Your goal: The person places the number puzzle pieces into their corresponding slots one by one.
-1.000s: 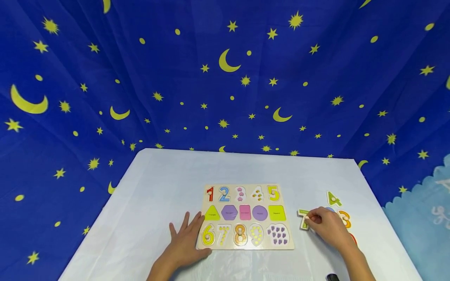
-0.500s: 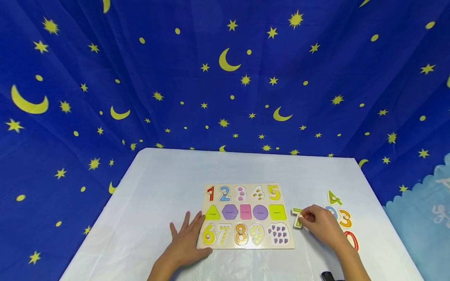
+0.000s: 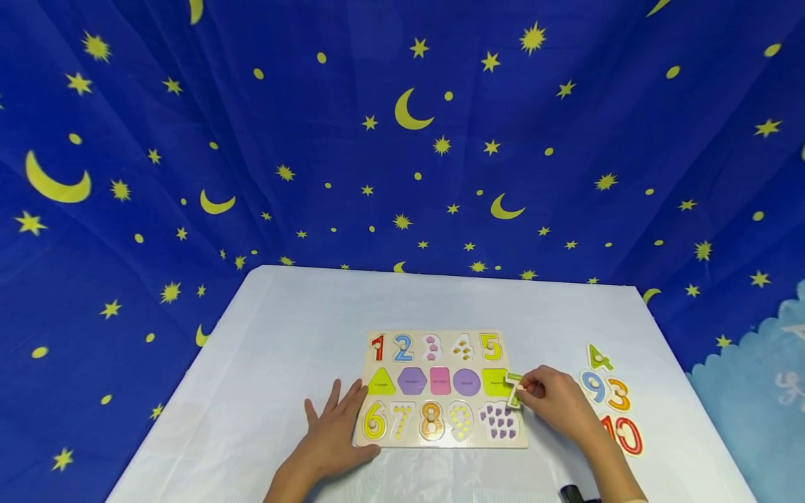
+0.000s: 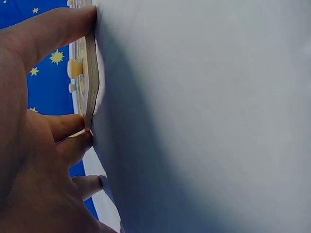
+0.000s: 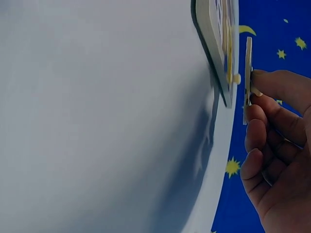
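Note:
A wooden number puzzle board (image 3: pixel 411 441) lies on the white table. My left hand (image 3: pixel 333 436) rests at its left edge with fingers spread; in the left wrist view the thumb and fingertips touch the board's side. By its knob, my right hand (image 3: pixel 556 404) pinches a green number 7 puzzle piece (image 3: pixel 513 395), held over the board's right edge. The right wrist view shows that piece (image 5: pixel 248 82) edge-on, raised off the table. On the board, the pieces 1, 2, 5, 6 and 8 sit in their slots; the 3, 4, 7, 9 and 10 slots show printed pictures.
Right of the board lie loose pieces: a green 4 (image 3: pixel 599 358), a blue 9 (image 3: pixel 592 386), an orange 3 (image 3: pixel 619 395) and a red 10 (image 3: pixel 625 436), partly behind the right forearm. A black object (image 3: pixel 571 494) shows at the front edge. A blue starry cloth (image 3: pixel 402 140) surrounds the table.
My right hand has carried the number 7 piece leftward from beside the loose pieces to the board's right edge. The red 10 has come into fuller view. My left hand stays put.

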The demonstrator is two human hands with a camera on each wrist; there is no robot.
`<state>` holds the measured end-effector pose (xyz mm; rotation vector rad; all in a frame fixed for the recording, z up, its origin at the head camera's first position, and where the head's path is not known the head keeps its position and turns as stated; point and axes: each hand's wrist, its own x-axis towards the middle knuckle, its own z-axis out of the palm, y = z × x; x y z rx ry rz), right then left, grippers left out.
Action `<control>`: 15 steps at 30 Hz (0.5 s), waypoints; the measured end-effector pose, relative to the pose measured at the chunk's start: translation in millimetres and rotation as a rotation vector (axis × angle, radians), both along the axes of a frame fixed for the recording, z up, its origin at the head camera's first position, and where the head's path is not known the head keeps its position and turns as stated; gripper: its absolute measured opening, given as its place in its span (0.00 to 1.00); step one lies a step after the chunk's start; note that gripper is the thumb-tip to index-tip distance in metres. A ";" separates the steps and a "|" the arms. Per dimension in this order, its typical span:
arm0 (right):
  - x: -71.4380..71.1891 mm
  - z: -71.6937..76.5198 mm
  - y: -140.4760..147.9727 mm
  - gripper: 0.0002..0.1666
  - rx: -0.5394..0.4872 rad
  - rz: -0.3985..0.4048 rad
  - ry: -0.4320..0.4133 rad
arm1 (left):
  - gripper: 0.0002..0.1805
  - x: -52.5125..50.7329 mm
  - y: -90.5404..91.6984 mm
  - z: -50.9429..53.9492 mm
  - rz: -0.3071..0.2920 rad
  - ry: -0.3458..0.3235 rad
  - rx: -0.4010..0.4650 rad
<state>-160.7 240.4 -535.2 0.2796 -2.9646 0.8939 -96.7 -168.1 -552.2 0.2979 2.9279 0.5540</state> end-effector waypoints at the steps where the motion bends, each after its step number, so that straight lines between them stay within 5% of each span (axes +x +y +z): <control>1: -0.1 0.2 -1.9 0.08 -0.003 0.004 0.001 | 0.56 0.0 0.0 0.0 0.001 0.000 0.002; 15: -0.4 1.8 -21.8 0.07 -0.048 0.031 -0.038 | 0.55 1.3 0.5 1.8 0.004 0.021 -0.002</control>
